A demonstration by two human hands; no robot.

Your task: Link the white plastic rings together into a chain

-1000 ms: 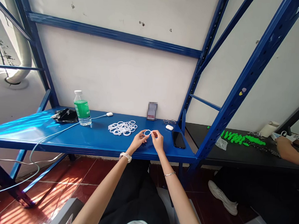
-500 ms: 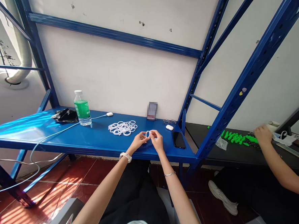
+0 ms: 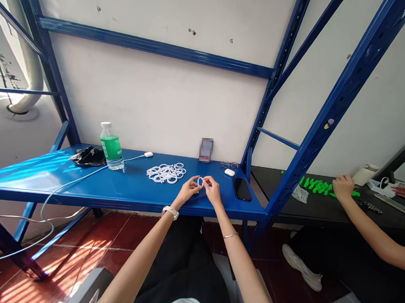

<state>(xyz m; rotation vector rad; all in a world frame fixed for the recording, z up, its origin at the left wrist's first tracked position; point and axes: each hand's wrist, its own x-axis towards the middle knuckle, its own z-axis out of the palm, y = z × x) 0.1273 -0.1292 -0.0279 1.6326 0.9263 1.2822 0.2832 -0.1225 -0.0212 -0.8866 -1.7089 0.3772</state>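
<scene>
Between my hands, above the front part of the blue table (image 3: 134,191), is a small white ring (image 3: 199,181). My left hand (image 3: 187,190) pinches the ring's left side. On its right side the fingertips of my right hand (image 3: 213,190) are closed on it too. Fingers cover parts of the ring, so its fine detail is hidden. A loose pile of similar white rings (image 3: 166,172) lies on the table, a little to the left of my hands.
A bottle with a green label (image 3: 112,147), a black plastic bag (image 3: 88,156) and a white cable (image 3: 73,180) are on the left. Rightward lie a black phone (image 3: 242,189), a white case (image 3: 229,172) and glasses (image 3: 229,164). A co-worker's hand (image 3: 343,186) is over green pieces (image 3: 319,186) beyond the blue post (image 3: 331,113).
My hands and the white ring stay almost in place; the ring looks slightly turned. The co-worker's hand has moved left over the green pieces, and another hand shows at the far right.
</scene>
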